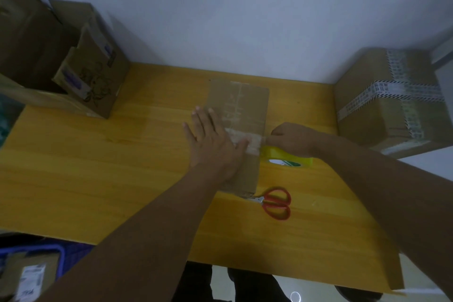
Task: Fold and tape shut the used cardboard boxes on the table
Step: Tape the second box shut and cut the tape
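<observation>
The box (241, 110) lies flat in the middle of the table (98, 167), a bit toward the far side. It is brown, and it has old tape marks running down it.

My left hand (213, 144) lies flat on the left part of the box. Its fingers are straight and spread out, pointing away from me. The palm presses the cardboard down. My thumb rests on a strip of tape (242, 138) that runs across the box from left to right.

The strip goes to the right edge of the box, where it meets the roll (289, 158). The roll is yellow and sits on the table just beside that edge. My right hand (291, 140) is on top of the roll. Its fingers are curled round the roll and hold it.

The scissors (277, 203) have red handles. They lie on the table closer to me, to the right of my left arm. Their blades point left and reach the near corner of the box.

At the far left stand open boxes (81, 68), with a smaller one stuck inside a bigger one. At the far right sits a taped box (382, 103) with printed tape crossing over its top. A pale wall (220, 19) is behind the table.

Down at the near left, below the table edge, I can see a blue basket (61, 255) with a labelled box inside.
</observation>
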